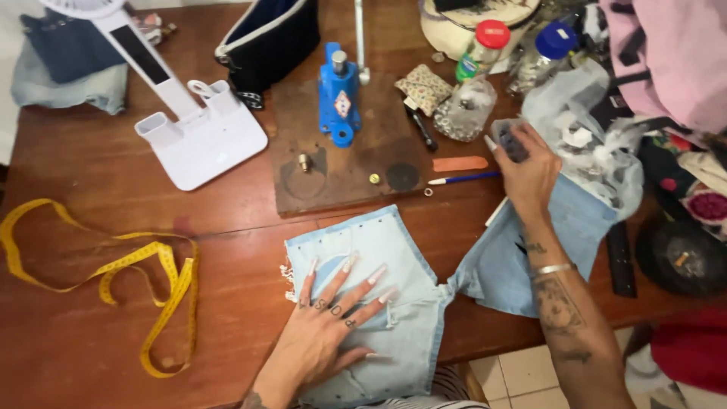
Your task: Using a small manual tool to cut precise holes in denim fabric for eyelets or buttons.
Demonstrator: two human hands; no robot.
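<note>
A pair of light blue denim shorts (pixel 413 303) lies spread on the brown wooden table (pixel 91 341), with small studs along its edges. My left hand (pixel 329 333) presses flat on the left leg of the shorts, fingers apart. My right hand (pixel 522 167) reaches up beyond the right leg and grips a small clear container (pixel 509 136) beside a clear plastic bag (pixel 583 129) of small parts.
A blue hand press (pixel 338 95) stands on a wooden board (pixel 341 167). A white desk fan base (pixel 201 132) is at the left, with a yellow measuring tape (pixel 144 273) below it. Jars (pixel 485 45), a blue pen (pixel 463 179), a dark pouch (pixel 269 38) and fabric piles crowd the back and right.
</note>
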